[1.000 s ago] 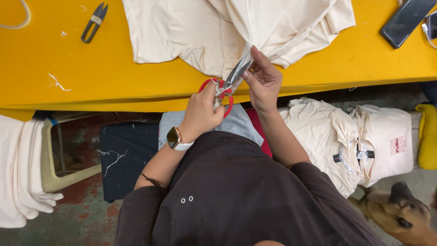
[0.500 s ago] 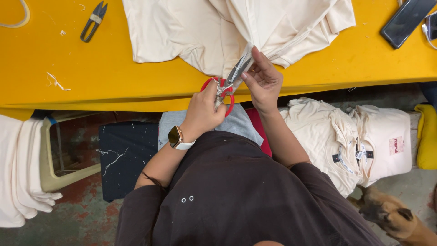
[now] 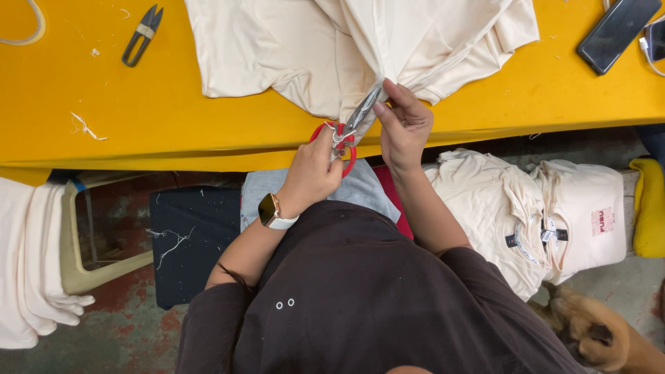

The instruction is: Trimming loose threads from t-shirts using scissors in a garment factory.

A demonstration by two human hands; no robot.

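My left hand (image 3: 313,170), with a watch on its wrist, grips red-handled scissors (image 3: 348,133) at the near edge of the yellow table (image 3: 138,104). The blades point up and to the right into a hanging fold of a cream garment (image 3: 312,48) spread on the table. My right hand (image 3: 404,128) pinches that fold just to the right of the blades, holding the cloth taut. The blade tips are partly hidden in the fabric.
Small thread snips (image 3: 140,34) lie at the table's far left and a dark phone (image 3: 616,31) at its far right. Folded cream garments (image 3: 526,215) are stacked below on my right, another pile (image 3: 24,263) on my left beside a stool (image 3: 76,235). A dog (image 3: 603,339) lies at lower right.
Both hands and the scissors stay almost where they were at the cloth's fold. The dog at lower right has shifted downward in view.
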